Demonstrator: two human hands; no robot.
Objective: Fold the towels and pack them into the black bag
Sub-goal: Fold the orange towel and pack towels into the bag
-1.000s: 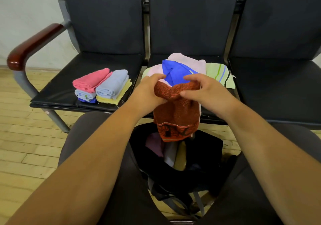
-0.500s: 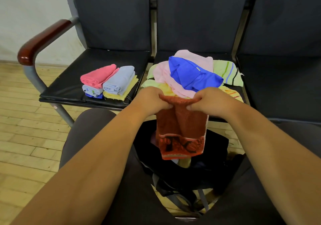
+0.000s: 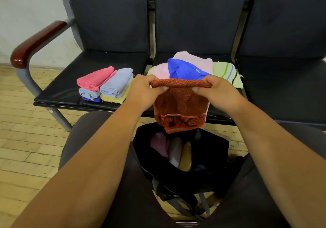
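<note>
Both the left hand (image 3: 142,91) and right hand (image 3: 217,92) pinch the folded top edge of the rust-red patterned terry towel (image 3: 179,108), which hangs above the open black fabric bag (image 3: 211,157) between the knees.

Left grip (image 3: 142,92): fingers curled, pinching the red towel (image 3: 180,108) at its top edge.
Right grip (image 3: 217,91): same pinch, level with the other grip.
Forearms: both bare, stretched forward.
</note>
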